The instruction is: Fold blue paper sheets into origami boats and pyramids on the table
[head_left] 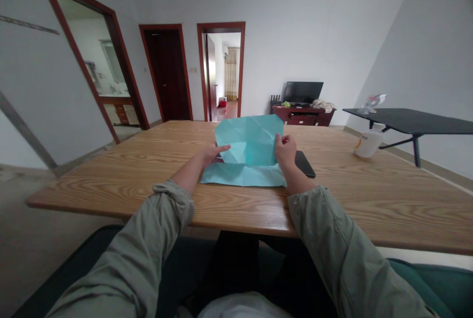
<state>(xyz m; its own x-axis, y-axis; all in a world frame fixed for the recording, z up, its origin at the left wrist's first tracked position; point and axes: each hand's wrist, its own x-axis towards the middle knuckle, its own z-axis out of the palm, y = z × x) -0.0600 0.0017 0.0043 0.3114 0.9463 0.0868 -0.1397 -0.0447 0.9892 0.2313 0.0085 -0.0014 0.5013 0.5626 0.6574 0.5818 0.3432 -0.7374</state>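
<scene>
A creased sheet of light blue paper (254, 133) is in front of me, its far part raised off the table and its near strip lying on the wood. At the paper's left edge, my left hand (214, 153) grips it, with the thumb on the front and the other fingers partly hidden behind. My right hand (285, 149) pinches the right edge with curled fingers. Fold lines cross the sheet, and its upper corners look cut or folded off at a slant. Just right of my right hand lies a black phone (305, 164), partly covered by the wrist.
The wooden table (129, 180) spreads wide on both sides. Toward its right end stands a whitish plastic container (368, 143). Beyond is a dark folding table (417, 118) with a clear plastic item on it. A television (303, 92) on a low cabinet is by the far wall.
</scene>
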